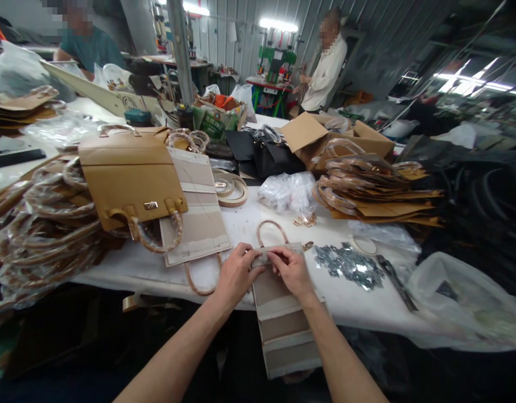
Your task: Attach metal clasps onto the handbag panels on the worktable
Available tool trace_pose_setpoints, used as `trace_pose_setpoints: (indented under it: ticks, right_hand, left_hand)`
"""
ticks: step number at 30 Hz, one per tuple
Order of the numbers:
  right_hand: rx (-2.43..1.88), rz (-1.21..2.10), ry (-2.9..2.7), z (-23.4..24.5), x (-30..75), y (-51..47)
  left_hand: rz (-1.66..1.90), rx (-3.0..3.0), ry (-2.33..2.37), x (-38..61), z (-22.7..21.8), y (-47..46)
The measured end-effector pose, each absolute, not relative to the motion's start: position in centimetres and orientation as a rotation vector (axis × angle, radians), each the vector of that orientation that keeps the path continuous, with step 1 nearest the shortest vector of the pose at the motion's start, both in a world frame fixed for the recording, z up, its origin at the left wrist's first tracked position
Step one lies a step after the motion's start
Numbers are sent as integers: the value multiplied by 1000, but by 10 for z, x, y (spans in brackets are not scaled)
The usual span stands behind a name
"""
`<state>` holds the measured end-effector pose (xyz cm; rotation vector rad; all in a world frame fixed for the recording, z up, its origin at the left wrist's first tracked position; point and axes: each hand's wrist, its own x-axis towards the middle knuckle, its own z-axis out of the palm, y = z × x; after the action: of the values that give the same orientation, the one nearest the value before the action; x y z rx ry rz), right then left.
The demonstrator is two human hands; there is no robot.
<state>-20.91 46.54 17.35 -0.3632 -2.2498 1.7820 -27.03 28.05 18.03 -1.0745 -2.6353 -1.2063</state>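
Note:
My left hand (238,274) and my right hand (291,271) both pinch the top edge of a beige flat bag panel (283,330), which hangs over the table's front edge. Just beyond my fingers, a plastic-wrapped tan bag handle (272,229) arches up from the panel. A small gold metal fitting (308,245) lies beside it. To the left stands a tan handbag (131,179) with a gold clasp, resting on a similar flat panel (194,207). Between my fingers, the exact join on the panel is hidden.
A white-covered table (157,274) holds a heap of wrapped handles (43,224), stacked tan panels (379,193), loose metal pieces (348,266), a dark tool (396,282), and a plastic bag (463,296). Two people (325,64) work behind it.

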Motion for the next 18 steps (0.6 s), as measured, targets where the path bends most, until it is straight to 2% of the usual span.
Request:
trace_pose_setpoints:
  ticks: [7, 18]
  right_hand:
    - [-378, 1713, -2268, 176, -209, 463]
    - [-380, 1680, -2281, 180, -207, 462]
  left_hand:
    - [-1357, -907, -2608, -262, 177, 286]
    - [-1109, -1063, -2593, -255, 170, 290]
